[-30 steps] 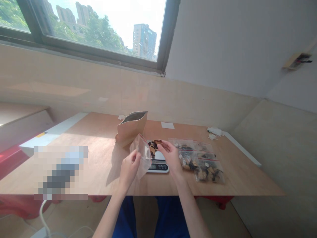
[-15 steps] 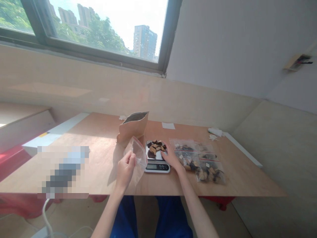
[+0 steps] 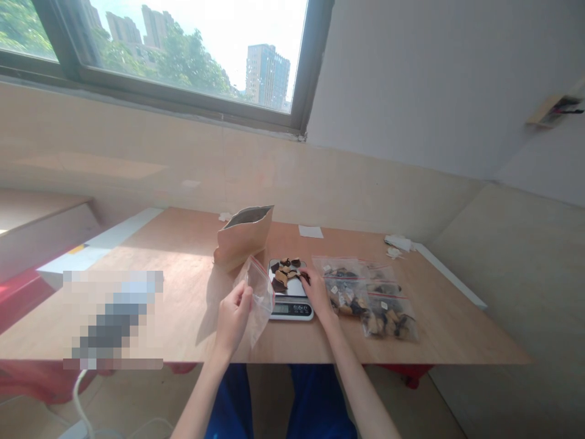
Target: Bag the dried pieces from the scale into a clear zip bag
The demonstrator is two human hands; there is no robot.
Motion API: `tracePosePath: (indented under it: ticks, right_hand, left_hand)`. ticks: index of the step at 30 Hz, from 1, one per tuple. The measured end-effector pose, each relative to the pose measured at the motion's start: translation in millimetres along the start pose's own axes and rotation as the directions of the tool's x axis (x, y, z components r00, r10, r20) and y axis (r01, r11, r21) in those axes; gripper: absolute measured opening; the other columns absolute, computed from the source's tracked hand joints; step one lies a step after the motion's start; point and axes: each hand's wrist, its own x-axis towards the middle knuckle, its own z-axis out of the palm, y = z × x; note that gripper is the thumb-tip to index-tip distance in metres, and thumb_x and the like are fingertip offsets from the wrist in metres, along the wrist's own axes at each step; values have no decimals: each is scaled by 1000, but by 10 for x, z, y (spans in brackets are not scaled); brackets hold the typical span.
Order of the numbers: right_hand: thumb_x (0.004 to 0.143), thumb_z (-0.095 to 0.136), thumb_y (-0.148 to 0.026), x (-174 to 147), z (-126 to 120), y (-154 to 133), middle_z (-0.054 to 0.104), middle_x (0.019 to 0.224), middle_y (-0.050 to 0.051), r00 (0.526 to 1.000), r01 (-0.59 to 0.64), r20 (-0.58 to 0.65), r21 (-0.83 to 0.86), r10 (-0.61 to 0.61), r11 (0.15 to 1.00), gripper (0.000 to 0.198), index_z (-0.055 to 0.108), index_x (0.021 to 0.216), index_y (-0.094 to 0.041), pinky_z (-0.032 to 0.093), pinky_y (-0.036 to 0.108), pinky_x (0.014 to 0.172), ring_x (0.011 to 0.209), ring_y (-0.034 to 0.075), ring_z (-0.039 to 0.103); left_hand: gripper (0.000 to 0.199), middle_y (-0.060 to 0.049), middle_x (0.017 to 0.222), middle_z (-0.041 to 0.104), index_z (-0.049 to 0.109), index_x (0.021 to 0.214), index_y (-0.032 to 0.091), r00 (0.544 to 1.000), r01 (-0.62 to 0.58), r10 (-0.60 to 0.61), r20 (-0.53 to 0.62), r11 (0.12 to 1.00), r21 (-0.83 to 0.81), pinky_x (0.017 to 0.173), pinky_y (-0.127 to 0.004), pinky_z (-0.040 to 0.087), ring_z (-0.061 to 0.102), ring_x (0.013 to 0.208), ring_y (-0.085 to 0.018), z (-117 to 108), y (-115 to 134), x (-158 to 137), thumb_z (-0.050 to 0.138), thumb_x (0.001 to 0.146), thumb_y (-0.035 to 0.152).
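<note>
My left hand (image 3: 234, 312) is closed on a clear zip bag (image 3: 261, 292), pinching its side while the red-striped mouth tilts up and to the right. Dried, curled brown-and-tan pieces (image 3: 283, 275) lie on the metal plate of a white kitchen scale (image 3: 292, 309). At the plate's right edge, my right hand (image 3: 317, 295) has its fingers closed round some of those dried pieces; the fingertips are partly hidden among them. Behind the clear bag, a brown paper pouch (image 3: 244, 239) stands with its top open.
Several filled zip bags with red seals (image 3: 390, 320) lie right of the scale. White paper (image 3: 311, 231) rests at the back, and crumpled wrappers (image 3: 397, 244) lie back right. A pixelated object (image 3: 114, 317) occupies the left. The table's front edge (image 3: 292, 364) is close to my legs.
My right hand has moved from beside the pieces to close its fingers on some of them. The clear bag has shifted slightly right, over the scale's left edge.
</note>
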Motion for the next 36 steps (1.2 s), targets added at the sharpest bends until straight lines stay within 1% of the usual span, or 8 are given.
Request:
tracePosePath:
  ticks: [5,10,14,17,21,23,30,36]
  right_hand:
    - [77,48,-19,4,-61,-55,68,89,8,997,-80,-14,45,80,996,21,65,88,-17,47,36,77,82,21,61]
    - [73,58,-28,101,-129,-419,69,89,8,976,-192,-29,371,218,908,21,66,88,-16,49,33,76,79,19,63]
    - [71,62,-34,128,-142,-898,69,89,7,974,-227,127,563,189,795,29,65,92,-15,51,30,74,82,18,64]
    - [73,61,-31,123,-136,-1097,68,90,7,973,-201,202,507,111,839,28,64,96,-17,51,29,72,80,16,63]
    - [81,48,-22,191,-94,-872,62,103,7,999,51,-24,271,-46,961,23,63,97,-19,46,32,86,99,17,56]
    - [79,44,-15,250,-47,-611,59,106,10,995,62,-91,154,-48,986,26,62,98,-17,40,36,95,106,19,52]
    - [63,47,-3,368,99,-24,47,127,11,971,14,240,39,-23,999,52,54,113,-18,28,42,105,122,22,39]
    - [72,49,-9,330,44,-18,55,117,10,945,139,295,30,-141,990,45,51,116,-18,36,39,97,110,20,49]
  left_hand:
    - [36,6,49,34,33,55,21,1000,-9,9,-2,1000,4,52,-23,28,36,50,-11,-4,-17,-7,36,80,46]
    - [35,6,50,34,31,56,21,1000,-26,26,8,1000,13,51,-22,28,36,51,-11,31,-34,10,37,80,45]
    - [34,6,49,34,33,56,21,999,-32,31,21,998,51,51,-22,28,36,50,-11,82,-19,27,37,80,44]
    - [33,6,50,34,34,57,21,999,-47,45,27,996,72,50,-22,27,36,50,-11,86,-15,24,37,80,44]
    - [34,5,49,35,33,56,21,999,-49,51,-19,997,61,51,-22,29,38,50,-12,-2,-38,17,36,81,43]
    - [34,5,49,37,34,55,21,998,-39,42,-41,998,51,52,-22,31,39,50,-12,-65,-55,22,35,81,43]
    - [34,4,50,43,39,56,21,999,-26,29,-38,997,71,53,-23,33,43,49,-13,-156,-88,23,35,81,44]
    - [35,4,49,41,37,55,21,999,-36,38,-18,997,72,53,-23,33,43,49,-12,-140,-76,6,34,82,43]
